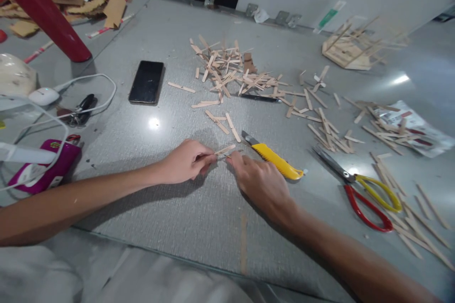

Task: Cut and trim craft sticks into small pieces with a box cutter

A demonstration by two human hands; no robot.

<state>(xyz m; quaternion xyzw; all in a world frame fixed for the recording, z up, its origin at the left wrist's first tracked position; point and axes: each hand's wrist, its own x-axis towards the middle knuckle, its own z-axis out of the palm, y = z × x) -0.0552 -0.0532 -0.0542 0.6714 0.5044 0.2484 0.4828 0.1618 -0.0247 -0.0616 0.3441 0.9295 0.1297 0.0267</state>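
Note:
My left hand [194, 160] pinches a short wooden craft stick [226, 149] between thumb and fingertips, its free end pointing right. Close by, the closed fingers of my right hand [258, 177] meet just below that stick's tip; what they grip is too small to make out. A yellow utility knife [275, 158] lies behind my right hand, its dark blade toward the upper left. Loose craft sticks [232, 127] lie just beyond both hands. To the right rest scissors [350, 177] with one red and one yellow handle loop.
Beyond the hands spreads a heap of stick pieces [227, 64], with a black pen [261, 98] beside it. A phone [147, 82] lies left, near a purple device [46, 165] and white cables. A stick-built frame [350, 52] stands back right; a red post [50, 14] rises at left.

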